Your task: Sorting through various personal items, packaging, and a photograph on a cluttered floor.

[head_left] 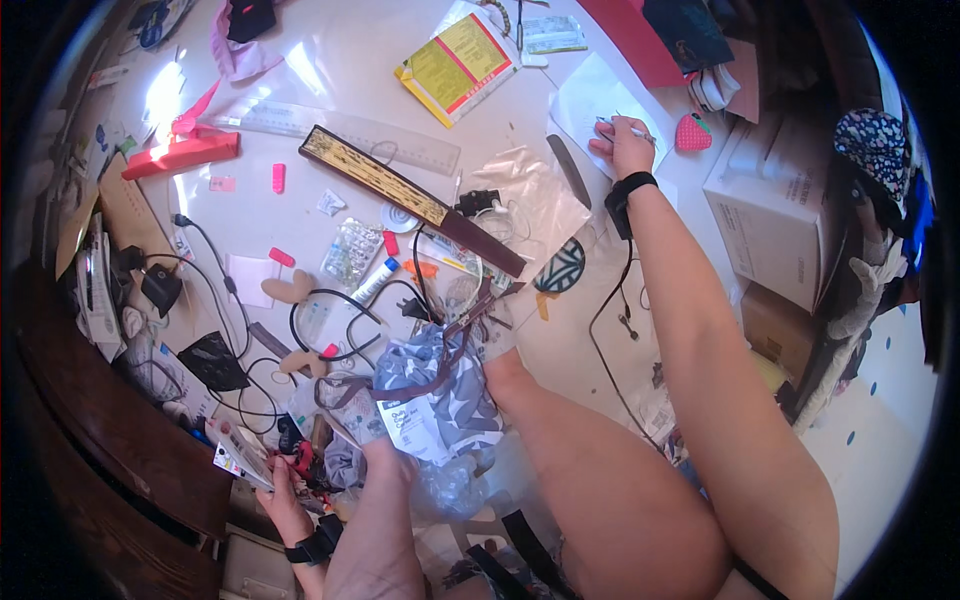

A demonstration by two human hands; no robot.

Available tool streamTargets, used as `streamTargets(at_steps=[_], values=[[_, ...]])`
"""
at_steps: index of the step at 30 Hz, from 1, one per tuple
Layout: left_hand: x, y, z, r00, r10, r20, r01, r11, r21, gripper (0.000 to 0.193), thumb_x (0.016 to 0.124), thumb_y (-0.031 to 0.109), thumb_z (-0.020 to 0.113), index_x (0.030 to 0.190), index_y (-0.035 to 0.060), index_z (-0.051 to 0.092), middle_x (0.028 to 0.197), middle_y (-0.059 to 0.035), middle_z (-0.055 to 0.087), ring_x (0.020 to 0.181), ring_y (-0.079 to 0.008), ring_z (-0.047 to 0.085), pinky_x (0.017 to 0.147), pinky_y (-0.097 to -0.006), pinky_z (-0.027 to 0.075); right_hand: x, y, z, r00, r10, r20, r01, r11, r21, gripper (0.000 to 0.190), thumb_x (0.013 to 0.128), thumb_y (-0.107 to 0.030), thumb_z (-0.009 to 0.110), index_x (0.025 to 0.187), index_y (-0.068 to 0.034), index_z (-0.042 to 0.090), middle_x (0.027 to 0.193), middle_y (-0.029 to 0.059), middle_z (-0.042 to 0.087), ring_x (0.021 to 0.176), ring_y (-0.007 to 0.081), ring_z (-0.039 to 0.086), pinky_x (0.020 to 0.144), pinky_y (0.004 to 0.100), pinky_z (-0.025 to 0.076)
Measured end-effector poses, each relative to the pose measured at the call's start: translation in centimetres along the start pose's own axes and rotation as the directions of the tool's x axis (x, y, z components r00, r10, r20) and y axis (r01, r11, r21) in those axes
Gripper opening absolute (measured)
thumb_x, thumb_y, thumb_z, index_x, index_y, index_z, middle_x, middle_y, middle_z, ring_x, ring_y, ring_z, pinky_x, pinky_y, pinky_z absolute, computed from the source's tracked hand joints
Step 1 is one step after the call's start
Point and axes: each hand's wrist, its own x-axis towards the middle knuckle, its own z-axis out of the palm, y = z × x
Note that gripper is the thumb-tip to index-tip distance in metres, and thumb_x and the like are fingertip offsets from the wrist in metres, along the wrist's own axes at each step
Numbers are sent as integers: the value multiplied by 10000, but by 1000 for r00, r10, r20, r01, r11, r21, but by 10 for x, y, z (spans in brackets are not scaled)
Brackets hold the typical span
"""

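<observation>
My right hand [628, 144] holds a slim pen [637, 133] over a white sheet of paper [592, 97] on the floor at the upper right. Low on the left, my left hand [281, 487] grips a small stack of cards or a booklet [244, 454], its thumb on the near edge. A folded fan [412, 199] with dark end guards lies diagonally at the centre. Behind the fan is a clear plastic ruler [337, 135]. A grey curved strip [570, 171] lies left of the paper, and a pink strawberry-shaped item [694, 133] lies to its right.
White cardboard boxes [772, 202] stand at the right. Black cables [240, 307] and a black headband [296, 330] lie on the left. A grey patterned fabric bundle [442, 375] sits between my feet. A yellow and red packet [457, 67] lies at the top. Dark wooden furniture [127, 450] borders the lower left.
</observation>
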Motion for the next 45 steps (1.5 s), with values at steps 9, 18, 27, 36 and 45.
streamTargets(at_steps=[9,18,27,36,45], values=[[5,-12,0,997,70,-20,-69,997,24,216,885,270,593,843,58,600,628,41,478,523,-43,410,479,-192,287,5,8,-8,999,4,39,-1,998,-63,173,873,-158,501,950,-4,480,839,178,638,578,235,640,535,332,550],[5,-17,-4,998,55,-31,-55,998,18,220,889,268,588,832,58,613,624,43,474,518,-45,406,478,-198,284,-4,-6,-3,999,-2,33,5,997,-73,169,881,-162,488,960,-13,479,870,172,627,585,239,645,523,326,547],[2,-7,-2,1000,3,-8,-3,1000,-22,148,886,170,585,863,24,591,757,-16,575,633,-67,445,602,-212,356,-4,-5,-6,1000,9,21,-7,996,-88,177,891,-185,485,959,-21,486,892,171,627,580,244,644,518,312,541],[-2,-1,2,1000,7,-1,-7,1000,15,182,893,193,578,843,19,600,708,1,530,629,-67,437,605,-205,340,-1,-8,-3,998,17,54,-10,992,-126,199,889,-204,499,987,-30,494,933,158,628,584,242,648,530,302,539],[0,-4,1,1000,29,-3,-29,999,24,161,891,172,574,851,18,599,726,-1,540,629,-66,440,602,-208,351,-11,-18,0,998,-9,64,14,996,-87,222,884,-214,517,1007,-30,496,957,150,627,599,244,655,532,311,541]])
